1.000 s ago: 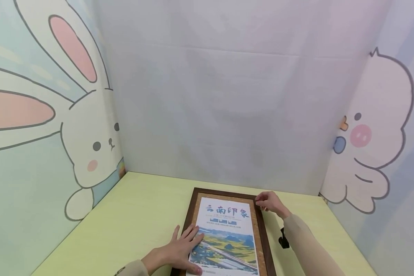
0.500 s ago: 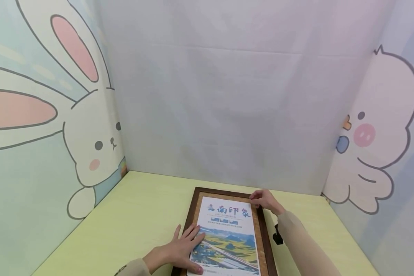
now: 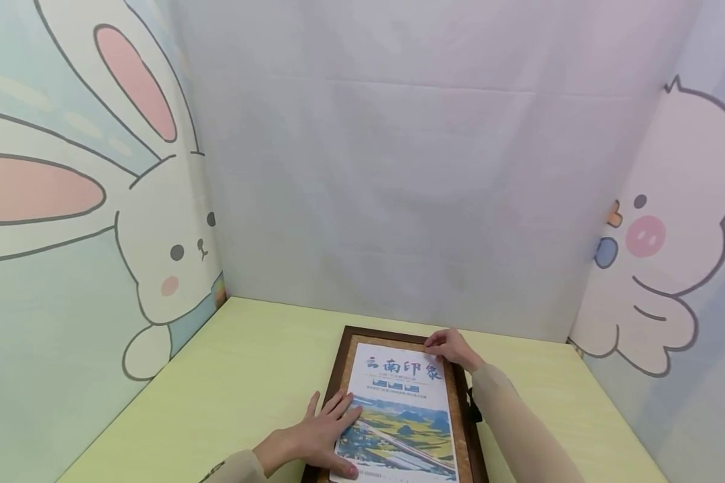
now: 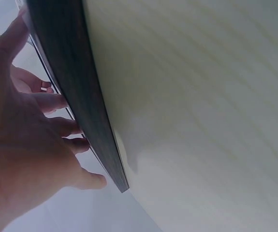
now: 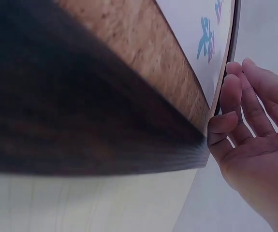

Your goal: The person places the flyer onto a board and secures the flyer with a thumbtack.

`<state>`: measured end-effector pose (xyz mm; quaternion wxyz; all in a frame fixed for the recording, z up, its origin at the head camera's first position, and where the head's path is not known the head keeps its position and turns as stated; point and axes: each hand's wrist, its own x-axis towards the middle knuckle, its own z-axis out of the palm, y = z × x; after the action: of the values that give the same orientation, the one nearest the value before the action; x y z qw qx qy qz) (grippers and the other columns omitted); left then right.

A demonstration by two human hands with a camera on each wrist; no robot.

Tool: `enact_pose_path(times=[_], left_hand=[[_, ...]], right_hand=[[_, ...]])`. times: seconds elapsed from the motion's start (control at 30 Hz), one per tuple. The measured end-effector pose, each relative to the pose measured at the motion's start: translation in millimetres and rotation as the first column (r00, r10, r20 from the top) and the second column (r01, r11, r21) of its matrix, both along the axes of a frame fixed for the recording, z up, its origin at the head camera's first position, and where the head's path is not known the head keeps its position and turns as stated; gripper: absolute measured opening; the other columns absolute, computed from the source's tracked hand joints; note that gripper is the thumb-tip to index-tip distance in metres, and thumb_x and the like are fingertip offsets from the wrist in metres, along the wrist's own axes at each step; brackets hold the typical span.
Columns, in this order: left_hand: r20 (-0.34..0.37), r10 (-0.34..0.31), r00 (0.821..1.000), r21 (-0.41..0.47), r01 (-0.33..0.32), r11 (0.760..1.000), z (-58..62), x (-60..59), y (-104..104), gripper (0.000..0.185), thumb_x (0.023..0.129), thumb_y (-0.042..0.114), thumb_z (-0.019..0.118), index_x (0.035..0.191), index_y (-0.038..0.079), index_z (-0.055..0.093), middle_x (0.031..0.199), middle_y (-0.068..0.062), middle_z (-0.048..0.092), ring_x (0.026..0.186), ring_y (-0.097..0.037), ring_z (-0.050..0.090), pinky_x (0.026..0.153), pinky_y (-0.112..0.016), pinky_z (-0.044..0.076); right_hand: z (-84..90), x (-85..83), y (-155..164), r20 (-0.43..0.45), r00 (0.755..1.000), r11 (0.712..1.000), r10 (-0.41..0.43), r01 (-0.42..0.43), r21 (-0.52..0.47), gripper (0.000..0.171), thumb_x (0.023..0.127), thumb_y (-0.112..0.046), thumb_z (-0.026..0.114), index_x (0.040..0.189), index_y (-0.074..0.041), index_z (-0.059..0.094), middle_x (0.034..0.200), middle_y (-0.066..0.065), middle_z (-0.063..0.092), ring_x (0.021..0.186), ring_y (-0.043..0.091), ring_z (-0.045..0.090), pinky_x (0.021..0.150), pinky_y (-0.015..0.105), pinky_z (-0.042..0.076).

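Observation:
A white poster [image 3: 401, 365] with blue lettering and a landscape picture lies on a cork board [image 5: 129, 34] inside a dark wooden frame [image 3: 340, 365]. My left hand [image 3: 317, 433] rests on the poster's left side, fingers spread across the frame's edge. In the left wrist view, the fingers of the left hand [image 4: 27, 125] reach over the wooden frame [image 4: 76, 72]. My right hand [image 3: 456, 349] is at the top right corner, fingertips near the poster's upper edge. The right wrist view shows the fingers of the right hand [image 5: 255, 130] bent; whatever they may pinch is hidden.
The frame lies on a pale yellow-green table [image 3: 248, 376]. A grey-white fabric wall [image 3: 368, 201] stands behind it. Side walls carry a cartoon rabbit [image 3: 157, 268] and a cartoon chick [image 3: 677, 181]. A small black object [image 3: 474, 406] shows by the right wrist.
My right hand has moved left from the frame's top right corner along its top edge. The left hand stays spread on the poster. The head view has shifted slightly.

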<state>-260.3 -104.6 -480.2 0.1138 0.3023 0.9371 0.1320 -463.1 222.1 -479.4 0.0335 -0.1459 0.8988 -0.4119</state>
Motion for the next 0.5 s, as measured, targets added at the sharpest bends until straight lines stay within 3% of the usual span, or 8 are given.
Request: enact_pose_path(times=[0.5], left_hand=[[0.000,0.024,1.000,-0.025,-0.024,0.999,2.5,2.3,2.4,0.093,0.080,0.064,0.066,0.154,0.023,0.026,0.163,-0.010,0.015,0.151,-0.032,0.010,0.109,-0.071,0.009]], right_hand=[[0.6,0.2,-26.8,0.002,1.000,1.000,-0.021,0.021,0.022,0.008,0.087,-0.009,0.070,0.092,-0.004,0.073,0.079,0.006,0.065,0.063,0.019,0.057,0.059,0.027,0.047]])
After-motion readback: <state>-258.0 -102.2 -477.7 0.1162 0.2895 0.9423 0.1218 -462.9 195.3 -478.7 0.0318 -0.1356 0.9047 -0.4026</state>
